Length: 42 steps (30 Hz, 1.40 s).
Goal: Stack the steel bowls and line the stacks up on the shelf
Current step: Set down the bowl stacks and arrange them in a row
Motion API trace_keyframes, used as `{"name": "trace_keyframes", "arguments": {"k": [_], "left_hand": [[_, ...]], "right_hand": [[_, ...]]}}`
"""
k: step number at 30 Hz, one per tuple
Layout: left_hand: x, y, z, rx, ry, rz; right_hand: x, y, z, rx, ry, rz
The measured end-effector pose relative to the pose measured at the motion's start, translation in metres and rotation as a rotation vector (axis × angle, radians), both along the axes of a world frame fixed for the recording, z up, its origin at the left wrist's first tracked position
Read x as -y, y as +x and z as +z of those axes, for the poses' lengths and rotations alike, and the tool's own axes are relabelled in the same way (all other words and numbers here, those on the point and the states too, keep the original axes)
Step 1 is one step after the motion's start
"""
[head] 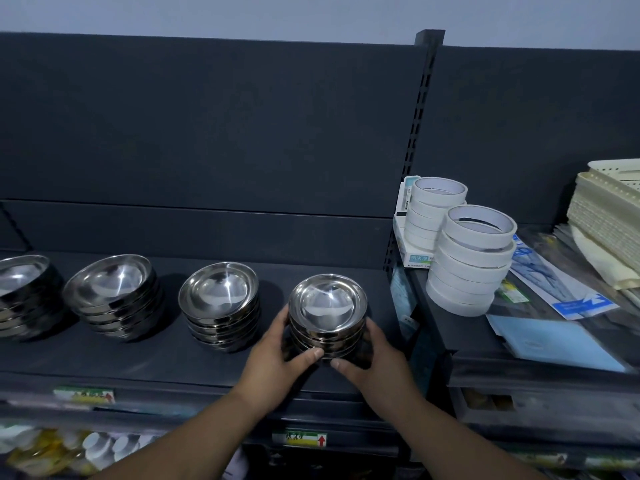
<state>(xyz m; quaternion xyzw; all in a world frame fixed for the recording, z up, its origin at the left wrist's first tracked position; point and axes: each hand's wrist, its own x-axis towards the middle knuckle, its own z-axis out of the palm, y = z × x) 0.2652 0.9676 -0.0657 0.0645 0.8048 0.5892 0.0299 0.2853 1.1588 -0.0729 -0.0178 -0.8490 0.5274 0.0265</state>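
Several stacks of steel bowls stand in a row on the dark shelf [173, 355]. The rightmost stack [328, 306] is small and sits near the shelf's right end. My left hand [277, 355] grips its left side and my right hand [374, 358] grips its right side, with both thumbs meeting at the stack's front base. To the left stand a second stack [220, 299], a third stack [110, 289], and a fourth stack [20, 289] cut off by the left edge of the view.
A slotted upright post [420, 133] divides this shelf from the neighbouring one on the right. There stand two piles of white tape rolls [471, 261], flat blue packets [561, 341] and cream perforated trays [606, 220]. Price labels [299, 439] line the shelf front; goods lie below.
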Motion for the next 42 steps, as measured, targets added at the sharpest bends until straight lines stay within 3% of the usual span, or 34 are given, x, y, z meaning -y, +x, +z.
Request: {"name": "trace_keyframes", "arguments": {"k": [25, 28, 34, 37, 42], "left_hand": [[0.007, -0.021, 0.000, -0.006, -0.095, -0.064], [0.011, -0.019, 0.003, 0.013, -0.141, -0.061], [0.019, 0.002, 0.005, -0.007, -0.370, -0.021], [0.030, 0.011, 0.005, -0.039, -0.517, -0.038], [0.060, 0.024, 0.010, -0.076, -0.587, -0.098]], "right_hand": [[0.009, -0.010, 0.003, 0.010, 0.005, -0.051], [0.007, -0.006, 0.006, 0.037, 0.082, -0.019], [0.005, 0.011, 0.009, 0.127, 0.458, -0.021], [0.010, 0.021, 0.013, 0.146, 0.529, -0.013], [0.038, 0.036, 0.022, 0.131, 0.614, -0.037]]}}
